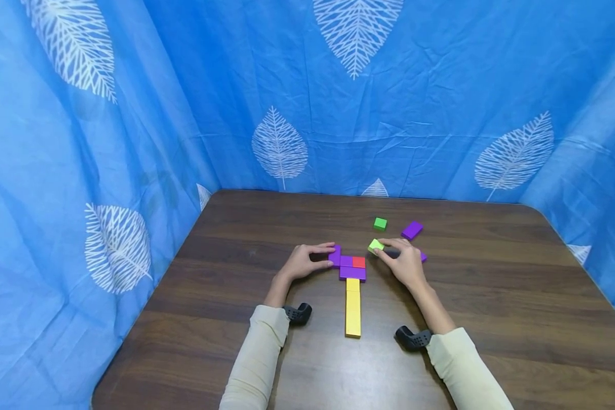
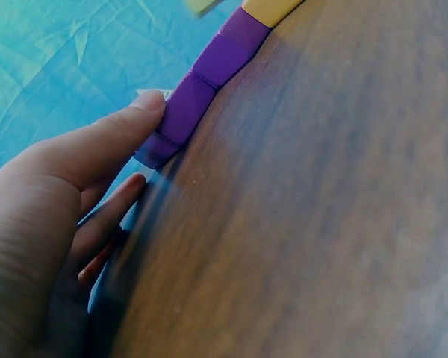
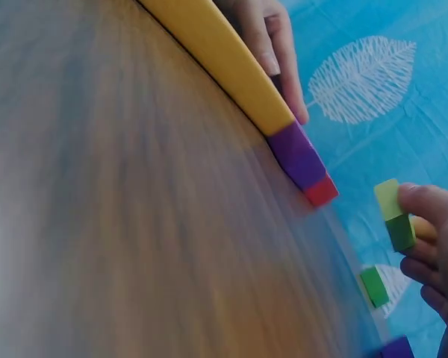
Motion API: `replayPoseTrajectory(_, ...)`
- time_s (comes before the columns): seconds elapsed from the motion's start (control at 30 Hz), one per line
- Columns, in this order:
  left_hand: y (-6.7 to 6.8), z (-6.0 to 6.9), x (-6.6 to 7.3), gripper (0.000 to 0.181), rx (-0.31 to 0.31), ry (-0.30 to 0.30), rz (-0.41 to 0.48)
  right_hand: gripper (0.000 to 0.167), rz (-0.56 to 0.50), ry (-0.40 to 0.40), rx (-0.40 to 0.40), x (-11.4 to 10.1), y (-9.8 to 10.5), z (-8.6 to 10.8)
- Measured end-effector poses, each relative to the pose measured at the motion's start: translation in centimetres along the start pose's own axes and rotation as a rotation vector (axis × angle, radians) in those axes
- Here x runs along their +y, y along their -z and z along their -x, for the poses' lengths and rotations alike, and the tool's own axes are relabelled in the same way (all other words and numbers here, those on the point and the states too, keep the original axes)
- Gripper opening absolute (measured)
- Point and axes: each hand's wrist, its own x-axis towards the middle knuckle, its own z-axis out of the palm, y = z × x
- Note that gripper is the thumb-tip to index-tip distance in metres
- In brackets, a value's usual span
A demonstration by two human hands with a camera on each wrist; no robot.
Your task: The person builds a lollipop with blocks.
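Observation:
A yellow-green block [image 1: 375, 245] is pinched between the thumb and fingers of my right hand [image 1: 404, 263]. In the right wrist view that block [image 3: 389, 200] appears raised off the table, one face in shadow. My left hand [image 1: 299, 262] has thumb and index finger at a purple block [image 1: 336, 256] on the left of the layout. Against it lie another purple block [image 1: 352, 274], a smaller purple piece [image 1: 345, 261] and a red block [image 1: 359, 262]. Yellow blocks [image 1: 353, 313] run in a line from there toward me.
Beyond my right hand sit a green block [image 1: 380, 223] and a purple block [image 1: 412, 230]. Another purple block [image 1: 423, 257] is partly hidden by that hand. The brown wooden table [image 1: 225, 273] meets a blue leaf-print curtain [image 1: 210, 114] at the back. Black devices [image 1: 412, 339] are strapped to both wrists.

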Motion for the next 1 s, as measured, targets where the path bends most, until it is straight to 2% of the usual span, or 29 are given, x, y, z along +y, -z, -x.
replayPoseTrajectory(0.1,0.0,-0.1,0.0,0.041,0.003,-0.003,-0.005,0.028,-0.025,-0.001,-0.003,-0.6,-0.8,-0.8)
replayPoseTrajectory(0.2,0.0,-0.2,0.1,0.041,0.001,-0.002,-0.010,0.028,-0.037,-0.014,-0.050,-1.1,-1.7,-1.6)
replayPoseTrajectory(0.53,0.0,-0.4,0.2,0.040,-0.005,-0.008,-0.015,0.031,-0.023,-0.064,-0.331,-1.7,-3.2,-3.0)
replayPoseTrajectory(0.73,-0.1,-0.2,0.1,0.042,-0.002,-0.020,-0.005,0.032,-0.029,-0.060,-0.371,-1.8,-3.6,-3.1)
replayPoseTrajectory(1.0,0.1,-0.1,0.1,0.042,-0.003,0.002,0.005,0.032,-0.025,-0.042,-0.398,-1.8,-3.9,-2.9)
